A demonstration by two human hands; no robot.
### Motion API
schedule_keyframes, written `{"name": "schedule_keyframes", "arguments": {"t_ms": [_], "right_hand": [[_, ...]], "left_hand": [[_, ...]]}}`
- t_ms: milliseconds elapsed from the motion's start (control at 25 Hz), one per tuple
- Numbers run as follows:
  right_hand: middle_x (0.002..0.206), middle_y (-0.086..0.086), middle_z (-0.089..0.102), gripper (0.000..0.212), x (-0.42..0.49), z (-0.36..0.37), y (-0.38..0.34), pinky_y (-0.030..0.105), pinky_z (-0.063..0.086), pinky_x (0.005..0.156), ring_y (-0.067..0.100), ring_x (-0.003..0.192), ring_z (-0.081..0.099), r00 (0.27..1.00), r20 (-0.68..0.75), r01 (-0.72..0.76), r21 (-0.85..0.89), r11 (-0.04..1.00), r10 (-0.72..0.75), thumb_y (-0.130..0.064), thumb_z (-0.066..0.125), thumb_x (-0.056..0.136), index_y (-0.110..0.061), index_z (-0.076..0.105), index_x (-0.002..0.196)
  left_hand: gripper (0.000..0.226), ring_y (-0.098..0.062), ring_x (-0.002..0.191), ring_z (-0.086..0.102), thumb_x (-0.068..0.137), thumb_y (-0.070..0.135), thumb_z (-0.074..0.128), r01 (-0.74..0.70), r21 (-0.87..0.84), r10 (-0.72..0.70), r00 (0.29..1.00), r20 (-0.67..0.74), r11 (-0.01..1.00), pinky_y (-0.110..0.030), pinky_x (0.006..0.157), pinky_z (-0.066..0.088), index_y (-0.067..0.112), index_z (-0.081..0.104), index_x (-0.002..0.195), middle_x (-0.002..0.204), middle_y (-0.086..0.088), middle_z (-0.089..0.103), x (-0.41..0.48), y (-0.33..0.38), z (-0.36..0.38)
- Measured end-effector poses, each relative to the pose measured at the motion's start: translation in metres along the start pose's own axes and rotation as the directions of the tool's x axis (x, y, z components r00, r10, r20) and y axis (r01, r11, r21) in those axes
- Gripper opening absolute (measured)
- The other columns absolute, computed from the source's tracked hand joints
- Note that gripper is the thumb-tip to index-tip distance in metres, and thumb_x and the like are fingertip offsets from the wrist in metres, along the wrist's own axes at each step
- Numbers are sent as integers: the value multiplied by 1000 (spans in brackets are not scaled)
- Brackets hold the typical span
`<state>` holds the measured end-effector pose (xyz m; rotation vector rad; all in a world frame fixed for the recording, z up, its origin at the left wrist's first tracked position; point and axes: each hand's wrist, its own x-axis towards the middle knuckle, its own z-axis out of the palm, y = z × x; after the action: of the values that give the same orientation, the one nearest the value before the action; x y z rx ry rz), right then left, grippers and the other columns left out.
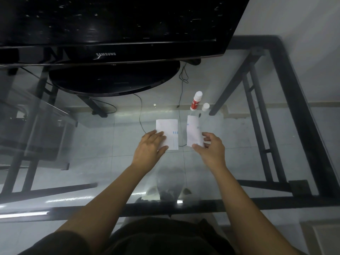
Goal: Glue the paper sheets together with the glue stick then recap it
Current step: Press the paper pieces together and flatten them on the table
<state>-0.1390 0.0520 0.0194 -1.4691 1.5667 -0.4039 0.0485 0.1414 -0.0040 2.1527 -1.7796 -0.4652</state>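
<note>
Two small white paper sheets lie side by side on a glass table. My left hand (150, 147) rests flat on the near left corner of the left sheet (170, 130), fingers spread. My right hand (211, 147) pinches the near edge of the right sheet (193, 131) between thumb and fingers, and that sheet curls up slightly. Behind the right sheet stands a red-and-white glue stick (196, 101), upright and a little tilted, with a white top. A small white cap (205, 107) stands just to its right.
A black monitor (110, 24) on a round black base (114, 80) fills the far left and middle of the glass table (257, 153). The table's black metal frame (298, 107) runs along the right and near edges. Cables hang below the glass.
</note>
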Motion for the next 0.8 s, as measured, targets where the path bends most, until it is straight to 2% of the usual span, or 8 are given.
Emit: {"name": "schedule_keyframes", "arguments": {"t_ms": [120, 280, 360, 520, 640, 720, 760, 800], "right_hand": [[118, 2, 52, 59, -2, -16, 6, 14, 43, 63, 15, 90, 56, 1000, -6, -2, 66, 998, 2, -19, 76, 73, -18, 46, 124], [97, -9, 56, 58, -11, -30, 10, 12, 47, 57, 4, 81, 57, 998, -55, 44, 180, 983, -35, -19, 77, 72, -30, 40, 116], [93, -13, 56, 55, -16, -32, 10, 10, 48, 55, 1, 80, 58, 992, -106, 87, 233, 969, -63, -19, 77, 72, -30, 39, 110], [101, -8, 62, 30, -23, -27, 8, 11, 52, 64, 4, 89, 61, 970, -210, 181, 302, 936, -119, -21, 74, 75, -25, 54, 98], [102, -6, 62, 21, -26, -23, 5, 14, 53, 70, 8, 91, 61, 919, -275, 342, 201, 918, -282, -19, 68, 80, -18, 63, 101], [106, 2, 63, 27, -26, -20, 3, 17, 53, 78, 11, 92, 60, 845, -266, 489, 34, 872, -464, -12, 65, 82, -10, 65, 108], [109, 8, 62, 30, -26, -17, 2, 16, 51, 82, 13, 94, 58, 807, -227, 546, -62, 835, -545, -10, 64, 82, -8, 64, 111], [112, 13, 62, 32, -27, -14, 0, 17, 50, 84, 15, 96, 56, 777, -178, 586, -150, 796, -605, -11, 64, 81, -8, 64, 113]], "left_hand": [[40, -30, 126, 43, 89, 27, 60, 15, -26, -15, 1000, 13, 1000, -36, 106, 31, 5, 56, 122, 131, -13, 56, 3, 12, 8], [42, -27, 128, 40, 90, 29, 56, 32, -64, -30, 999, 25, 997, -34, 107, 30, 6, 53, 126, 135, -11, 52, 4, 21, 15], [41, -28, 126, 41, 90, 28, 58, 31, -73, -31, 1000, 1, 997, -34, 105, 32, 6, 54, 124, 133, -12, 54, 4, 23, 18], [41, -29, 125, 43, 89, 28, 59, 11, -70, -12, 1000, -9, 997, -34, 105, 33, 4, 55, 123, 132, -13, 55, 4, 25, 17], [41, -27, 124, 42, 90, 28, 57, 62, -153, -69, 997, -41, 986, -31, 103, 33, 6, 53, 125, 135, -12, 51, 5, 30, 8], [34, -25, 116, 52, 93, 29, 52, 194, -381, -256, 960, -118, 904, -28, 96, 39, 9, 57, 120, 125, -11, 59, 11, 33, -6], [32, -23, 106, 59, 94, 33, 48, 272, -551, -371, 925, -75, 789, -25, 89, 45, 11, 60, 115, 114, -9, 65, 16, 33, -17], [34, -20, 95, 65, 93, 39, 46, 339, -711, -446, 894, 40, 616, -24, 79, 51, 14, 64, 108, 102, -5, 69, 20, 35, -28]]}}
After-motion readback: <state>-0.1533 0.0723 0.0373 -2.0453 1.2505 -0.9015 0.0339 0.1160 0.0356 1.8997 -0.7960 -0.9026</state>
